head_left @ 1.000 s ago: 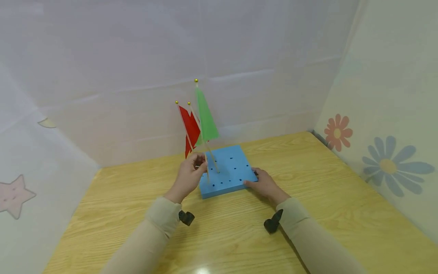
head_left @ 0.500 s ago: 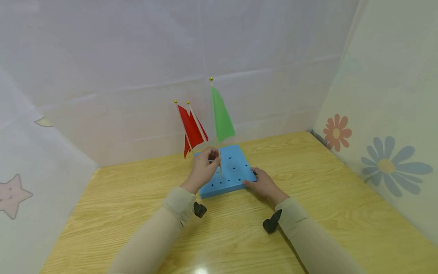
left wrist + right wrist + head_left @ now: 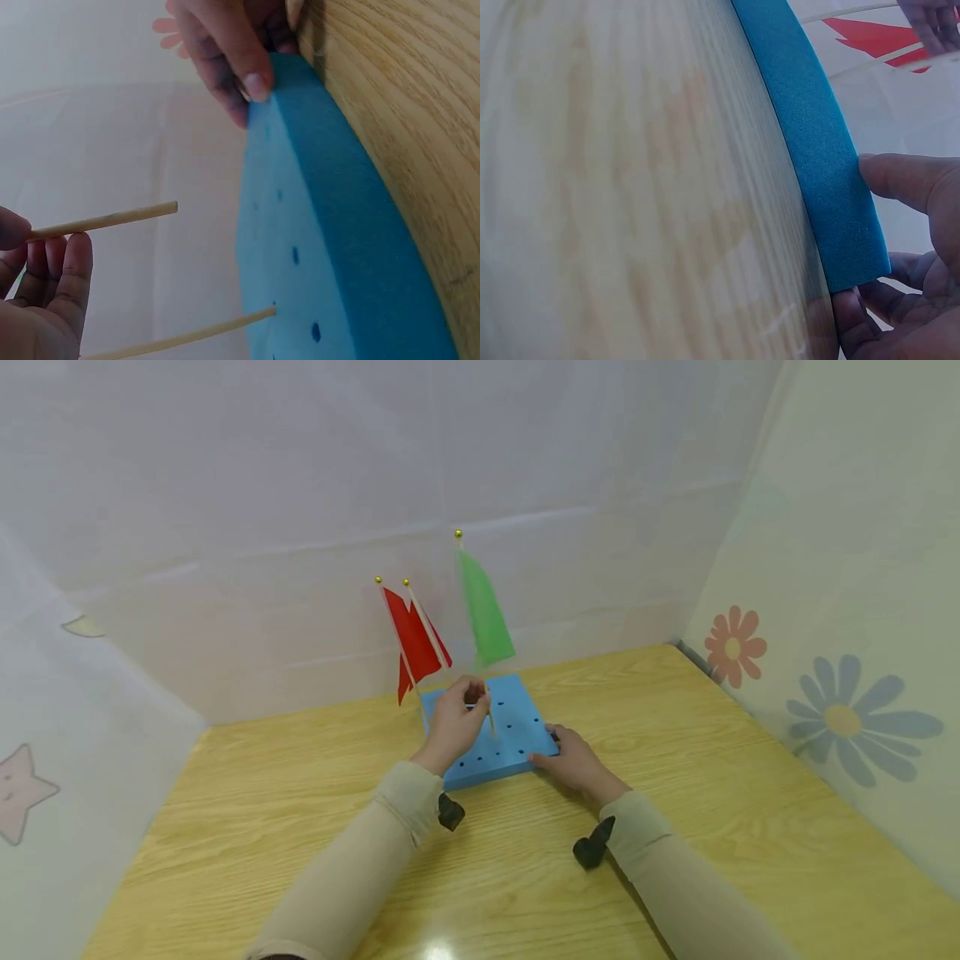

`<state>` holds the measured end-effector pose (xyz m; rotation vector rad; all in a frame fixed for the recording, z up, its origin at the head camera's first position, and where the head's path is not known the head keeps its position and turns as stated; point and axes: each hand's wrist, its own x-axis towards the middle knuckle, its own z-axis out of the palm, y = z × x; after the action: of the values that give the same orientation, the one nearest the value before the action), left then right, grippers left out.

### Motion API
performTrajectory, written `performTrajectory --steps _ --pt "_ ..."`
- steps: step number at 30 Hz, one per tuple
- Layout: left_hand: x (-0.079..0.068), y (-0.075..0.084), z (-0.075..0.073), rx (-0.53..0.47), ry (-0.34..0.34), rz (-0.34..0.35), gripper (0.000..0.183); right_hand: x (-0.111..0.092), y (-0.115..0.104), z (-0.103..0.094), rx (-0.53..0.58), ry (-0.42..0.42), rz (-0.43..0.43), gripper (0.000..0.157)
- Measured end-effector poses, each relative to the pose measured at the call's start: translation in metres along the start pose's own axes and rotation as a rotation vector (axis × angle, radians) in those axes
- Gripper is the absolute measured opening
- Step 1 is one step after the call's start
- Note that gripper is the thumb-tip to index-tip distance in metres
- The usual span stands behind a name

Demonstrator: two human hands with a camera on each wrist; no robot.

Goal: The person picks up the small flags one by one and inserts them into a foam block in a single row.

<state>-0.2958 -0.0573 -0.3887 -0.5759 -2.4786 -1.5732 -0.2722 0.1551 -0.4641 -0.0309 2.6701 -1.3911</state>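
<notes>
My left hand (image 3: 459, 718) pinches the wooden stick (image 3: 105, 220) of a green flag (image 3: 486, 610) with a gold bead on top. In the left wrist view the stick's bottom end is free, apart from the holes in a blue foam board (image 3: 517, 697). Two red flags (image 3: 414, 639) with gold beads stand tilted at the board's left side. Another stick (image 3: 180, 340) has its end in one of the board's holes. My right hand (image 3: 573, 764) grips the board's front right corner, thumb (image 3: 900, 178) on its top edge and fingers curled below.
The board lies on a wood-grain table (image 3: 525, 877) close to a pale cloth wall (image 3: 585, 568). Several dark holes dot the board's top. A second cloth wall with printed flowers (image 3: 843, 720) closes off the right side.
My left hand has carried the green flag rightward, away from the red flags, over the middle of the board. My right hand has kept its grip on the corner.
</notes>
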Motion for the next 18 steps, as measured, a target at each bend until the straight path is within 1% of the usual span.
performTrajectory --steps 3,5,10,14,18 --pt "0.006 -0.005 0.009 0.053 0.006 0.015 0.012 -0.001 0.001 -0.001 0.009 0.003 0.008 0.072" --pt "0.009 -0.009 0.015 0.071 0.006 0.020 0.011 -0.002 0.001 -0.001 0.020 0.002 0.012 0.072" --pt "0.014 -0.016 0.026 0.060 0.019 0.031 0.007 -0.003 0.003 -0.001 0.034 -0.005 0.014 0.072" --pt "0.017 -0.018 0.030 0.059 0.022 0.039 0.010 -0.003 0.005 -0.001 0.023 -0.003 0.011 0.072" --pt "0.018 -0.020 0.034 0.069 0.017 0.032 0.010 -0.004 0.005 0.000 0.017 0.002 0.015 0.071"
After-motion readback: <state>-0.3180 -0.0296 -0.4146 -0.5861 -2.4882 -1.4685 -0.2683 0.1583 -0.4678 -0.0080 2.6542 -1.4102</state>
